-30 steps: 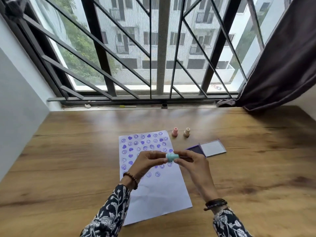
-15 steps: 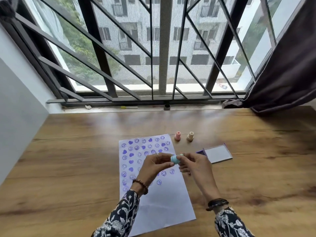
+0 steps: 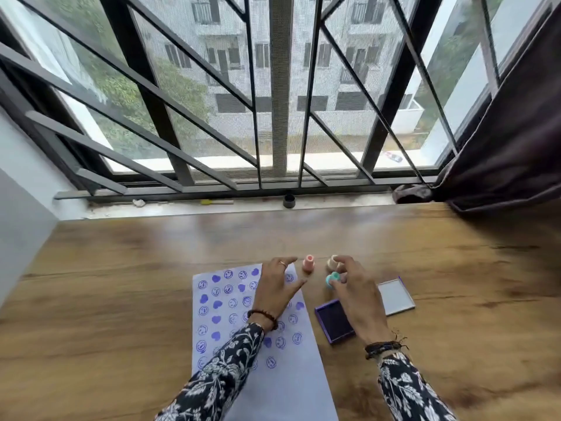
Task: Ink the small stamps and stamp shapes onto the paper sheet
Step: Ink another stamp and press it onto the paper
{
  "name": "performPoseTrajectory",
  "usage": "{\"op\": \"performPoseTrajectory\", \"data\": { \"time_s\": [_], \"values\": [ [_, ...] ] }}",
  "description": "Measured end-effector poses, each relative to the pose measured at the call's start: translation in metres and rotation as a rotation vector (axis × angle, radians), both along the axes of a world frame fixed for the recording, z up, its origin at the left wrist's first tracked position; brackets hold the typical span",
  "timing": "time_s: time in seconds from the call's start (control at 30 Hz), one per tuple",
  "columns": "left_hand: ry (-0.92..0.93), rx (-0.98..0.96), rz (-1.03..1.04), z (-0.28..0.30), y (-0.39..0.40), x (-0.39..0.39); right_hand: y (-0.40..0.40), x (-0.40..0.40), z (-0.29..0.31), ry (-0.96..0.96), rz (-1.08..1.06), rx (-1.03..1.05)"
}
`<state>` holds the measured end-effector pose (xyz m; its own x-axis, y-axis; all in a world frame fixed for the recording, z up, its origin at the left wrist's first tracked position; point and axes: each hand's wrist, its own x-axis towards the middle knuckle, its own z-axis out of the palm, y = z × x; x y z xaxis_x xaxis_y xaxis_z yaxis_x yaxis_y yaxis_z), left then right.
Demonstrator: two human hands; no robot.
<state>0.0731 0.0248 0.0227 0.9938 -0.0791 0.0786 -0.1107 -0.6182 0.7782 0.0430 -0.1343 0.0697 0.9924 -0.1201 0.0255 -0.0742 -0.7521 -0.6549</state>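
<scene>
A white paper sheet (image 3: pixel 291 375) lies on the wooden table, its upper part covered with purple hearts and smiley prints. My left hand (image 3: pixel 276 290) hovers over the sheet's top right corner, fingers spread, holding nothing. My right hand (image 3: pixel 353 288) grips a small teal stamp (image 3: pixel 331 279) just right of the sheet. A pink stamp (image 3: pixel 308 263) and a beige stamp (image 3: pixel 333 262) stand upright just beyond my fingers. The open purple ink pad (image 3: pixel 334 320) sits under my right wrist, its lid (image 3: pixel 396 296) folded out to the right.
The wooden table (image 3: pixel 121 284) runs to a window sill with a small black cap (image 3: pixel 289 201) and a yellow-tipped stick (image 3: pixel 216 202). Black window bars rise behind. A dark curtain (image 3: pixel 510 141) hangs at the right; a white wall stands at the left.
My hands have parted: the left let go of the teal stamp and opened over the sheet, the right carried the stamp forward toward the beige one. The camera tilted down and closer.
</scene>
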Motion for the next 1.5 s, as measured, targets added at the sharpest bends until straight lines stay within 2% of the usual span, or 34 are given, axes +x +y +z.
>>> {"op": "performPoseTrajectory", "data": {
  "time_s": [0.13, 0.3, 0.47, 0.67, 0.73, 0.8, 0.93, 1.0, 1.17, 1.3, 1.4, 1.5],
  "values": [
    [-0.002, 0.178, 0.022, -0.013, -0.011, 0.027, 0.003, 0.006, -0.011, -0.023, 0.034, -0.043],
    [-0.041, 0.243, 0.048, -0.015, -0.018, 0.031, 0.003, 0.007, -0.017, -0.037, 0.047, -0.049],
    [-0.161, 0.177, 0.01, -0.003, -0.018, 0.006, 0.003, -0.001, -0.003, -0.143, 0.014, 0.054],
    [-0.213, 0.138, -0.056, 0.025, -0.009, -0.038, 0.021, -0.03, 0.018, -0.107, 0.124, 0.195],
    [-0.221, 0.068, -0.01, 0.038, -0.004, -0.052, 0.023, -0.041, 0.022, -0.098, 0.073, 0.306],
    [-0.195, -0.06, 0.011, 0.05, 0.002, -0.064, 0.023, -0.049, 0.026, -0.042, 0.001, 0.534],
    [0.014, -0.532, 0.028, 0.064, 0.008, -0.086, 0.026, -0.062, 0.031, 0.091, 0.008, 0.999],
    [0.075, -0.646, 0.078, 0.066, 0.006, -0.094, 0.028, -0.068, 0.031, 0.147, 0.002, 1.115],
    [-0.021, -0.555, 0.104, 0.068, 0.007, -0.104, 0.036, -0.079, 0.029, 0.196, -0.115, 1.261],
    [-0.09, -0.484, 0.08, 0.065, 0.011, -0.107, 0.034, -0.083, 0.03, 0.336, -0.289, 1.609],
    [-0.056, -0.507, 0.109, 0.058, 0.011, -0.108, 0.027, -0.081, 0.023, 0.362, -0.364, 1.735],
    [0.016, -0.523, 0.103, 0.047, 0.01, -0.107, 0.017, -0.08, 0.01, 0.373, -0.416, 1.775]
  ]
}}
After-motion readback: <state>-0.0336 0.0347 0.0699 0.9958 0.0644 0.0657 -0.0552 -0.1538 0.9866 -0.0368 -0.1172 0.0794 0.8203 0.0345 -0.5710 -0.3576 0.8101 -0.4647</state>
